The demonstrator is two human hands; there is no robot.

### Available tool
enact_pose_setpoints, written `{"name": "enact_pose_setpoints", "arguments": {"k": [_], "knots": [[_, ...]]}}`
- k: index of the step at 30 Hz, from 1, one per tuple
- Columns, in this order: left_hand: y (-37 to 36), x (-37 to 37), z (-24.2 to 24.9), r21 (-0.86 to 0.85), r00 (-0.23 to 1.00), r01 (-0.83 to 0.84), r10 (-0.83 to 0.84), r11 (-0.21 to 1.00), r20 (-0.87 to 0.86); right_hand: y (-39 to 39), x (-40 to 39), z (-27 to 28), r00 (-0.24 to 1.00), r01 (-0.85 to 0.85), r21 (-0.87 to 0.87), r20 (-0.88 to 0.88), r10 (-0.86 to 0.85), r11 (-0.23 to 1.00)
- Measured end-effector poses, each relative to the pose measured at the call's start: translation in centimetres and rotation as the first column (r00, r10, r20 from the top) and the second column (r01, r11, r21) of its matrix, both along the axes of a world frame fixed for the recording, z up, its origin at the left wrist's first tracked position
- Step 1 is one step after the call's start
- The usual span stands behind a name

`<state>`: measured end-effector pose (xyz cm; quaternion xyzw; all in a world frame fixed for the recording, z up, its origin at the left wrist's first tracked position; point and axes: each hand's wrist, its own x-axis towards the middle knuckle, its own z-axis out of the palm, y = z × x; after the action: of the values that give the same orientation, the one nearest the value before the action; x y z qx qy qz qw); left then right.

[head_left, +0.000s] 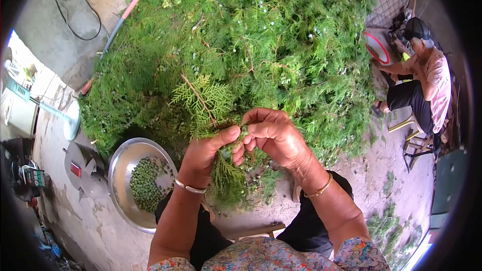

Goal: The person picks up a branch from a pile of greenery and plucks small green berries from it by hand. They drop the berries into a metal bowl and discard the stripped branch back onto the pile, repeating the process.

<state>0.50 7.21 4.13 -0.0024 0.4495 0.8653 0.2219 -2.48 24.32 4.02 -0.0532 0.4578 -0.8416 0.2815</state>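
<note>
Over the near edge of a big heap of cut cypress branches (281, 25), my left hand (203, 153) is closed around a cypress sprig (203, 101). Its brown stem and flat green fronds stick up past my thumb, and more fronds hang below the palm. My right hand (276, 138) meets the left one, thumb and fingers pinched on the sprig's greenery. Whether a small cone lies between those fingertips is too small to tell. To the left of my left hand, a metal basin (118, 190) holds many small green cones (145, 183).
A co-worker (424, 70) sits on a chair at the right, beside a red-rimmed tray (377, 47). A teal standing fan (72, 120) and a grey metal container (84, 168) are at the left. Loose sprigs (386, 231) lie on the floor at lower right.
</note>
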Motion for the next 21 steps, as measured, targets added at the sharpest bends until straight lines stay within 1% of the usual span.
{"name": "enact_pose_setpoints", "arguments": {"k": [1, 2, 4, 5, 7, 8, 10, 11, 13, 14, 15, 16, 17, 18, 19, 21], "knots": [[0.1, 0.1, 0.1, 0.0, 1.0, 0.006, -0.006, 1.0, -0.008, 0.0, 0.0, -0.4, 1.0, -0.01, -0.054, 0.024, 0.011, 0.998], [0.1, 0.2, 0.0, -0.002, 1.0, 0.008, -0.008, 1.0, -0.007, 0.0, 0.1, -0.6, 1.0, -0.008, -0.056, 0.024, 0.009, 0.998], [0.2, 0.3, 0.0, -0.037, 1.0, -0.023, 0.022, 0.999, -0.016, -0.1, 0.3, -0.9, 0.995, -0.003, -0.15, 0.101, 0.018, 0.989], [0.2, 0.3, 0.1, -0.037, 1.0, -0.021, 0.02, 0.999, -0.016, -0.1, 0.3, -1.1, 0.995, -0.001, -0.149, 0.101, 0.016, 0.989], [0.3, 0.6, 0.6, -0.058, 0.999, -0.025, 0.027, 0.998, 0.029, 0.1, 0.6, -1.4, 0.984, 0.0, -0.254, 0.171, 0.045, 0.967], [0.3, 0.5, 0.2, -0.057, 0.999, -0.025, 0.027, 0.998, 0.03, 0.2, 0.5, -1.4, 0.984, 0.0, -0.253, 0.172, 0.045, 0.967], [0.0, 0.1, -0.9, 0.205, 0.983, -0.083, 0.046, 0.975, 0.179, 0.3, 0.0, -1.2, 0.995, 0.018, -0.325, 0.101, 0.016, 0.945], [0.1, 0.0, -0.9, 0.205, 0.982, -0.086, 0.049, 0.975, 0.182, 0.4, -0.2, -0.5, 0.994, 0.016, -0.326, 0.104, 0.019, 0.945], [0.6, -0.2, -0.6, 0.21, 0.971, -0.195, 0.157, 0.958, 0.182, 0.8, -0.3, 1.3, 0.977, 0.079, -0.262, 0.213, -0.022, 0.962], [0.4, -0.6, -1.2, 0.268, 0.982, -0.162, 0.129, 0.95, 0.137, 1.1, -0.7, 1.0, 0.97, 0.081, -0.316, 0.242, -0.003, 0.945], [0.4, -0.7, -1.5, 0.267, 0.982, -0.162, 0.129, 0.95, 0.139, 1.1, -0.6, 0.8, 0.97, 0.082, -0.316, 0.243, -0.002, 0.945], [0.6, -0.7, -1.4, 0.249, 0.978, -0.179, 0.144, 0.952, 0.154, 0.9, -0.2, 0.9, 0.988, 0.134, -0.123, 0.097, -0.123, 0.983], [0.9, -0.7, -1.3, 0.231, 0.973, -0.195, 0.158, 0.953, 0.171, 0.5, 0.4, 1.2, 0.975, 0.215, 0.065, -0.07, -0.211, 0.974], [0.2, -1.0, -2.0, 0.287, 0.977, -0.129, 0.072, 0.949, 0.199, -0.4, 1.1, 1.3, 0.919, 0.314, 0.244, -0.321, -0.229, 0.917], [0.4, -1.0, -2.2, 0.287, 0.977, -0.126, 0.069, 0.95, 0.2, -0.7, 1.5, 1.1, 0.919, 0.317, 0.245, -0.32, -0.232, 0.916], [1.3, -0.9, -2.1, 0.073, 0.952, -0.285, 0.273, 0.956, 0.138, -0.9, 2.2, 0.6, 0.808, 0.355, 0.383, -0.584, -0.075, 0.853]]}}
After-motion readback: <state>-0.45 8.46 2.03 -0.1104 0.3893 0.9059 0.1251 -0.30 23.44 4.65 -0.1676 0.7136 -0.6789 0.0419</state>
